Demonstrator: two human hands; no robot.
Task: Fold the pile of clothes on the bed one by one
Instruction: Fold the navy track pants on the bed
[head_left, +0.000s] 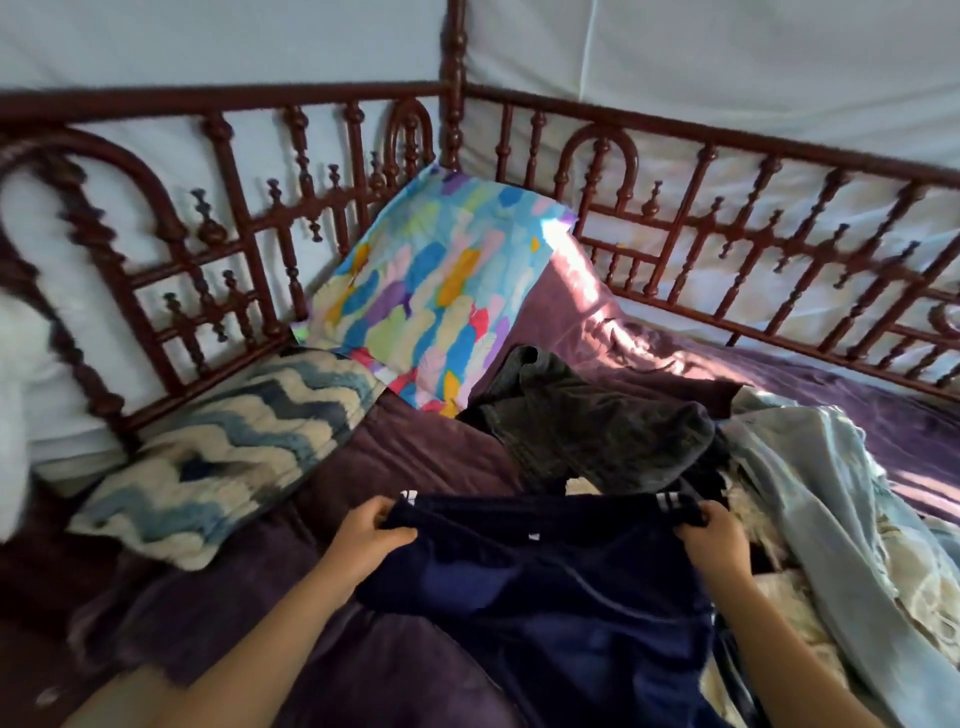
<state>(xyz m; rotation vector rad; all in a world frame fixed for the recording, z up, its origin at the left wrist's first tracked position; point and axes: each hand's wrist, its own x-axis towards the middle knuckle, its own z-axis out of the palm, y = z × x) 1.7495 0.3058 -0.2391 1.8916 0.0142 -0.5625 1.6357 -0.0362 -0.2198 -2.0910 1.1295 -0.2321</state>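
Head view. Bed (415, 457) covered with a dark purple spread, rumpled, with sunlit patches toward the far right. Dark red-brown turned-wood rail (249, 228) runs along the far and right sides, meeting at a corner post (453, 78); spindles and arches throughout. Behind the rail, pale white fabric or wall (727, 67), which one I cannot tell.

Colourful pillow (436, 291) leans upright in the corner against the rail. Blue-and-cream zigzag pillow (228, 457) lies flat at left, just beside the rail, touching the colourful pillow's lower edge. Something white and blurred at the far left edge, unclear.

Pile of clothes sits centre-right on the bed: a dark grey garment (587, 426) on top, a light blue cloth (810, 499) spread to its right, and a cream patterned cloth (810, 613) beneath that, near the right edge.

Navy pants (566, 597) with white stripes at the waistband are held in front of the pile, waistband stretched level between both hands, the rest draping toward the camera over the spread.

Left hand (371, 530): grip pressed together, pinching the left end of the waistband, fingers curled over it. Right hand (714, 535): grip likewise closed, pinching the right end. Both forearms bare, reaching in from the bottom edge.
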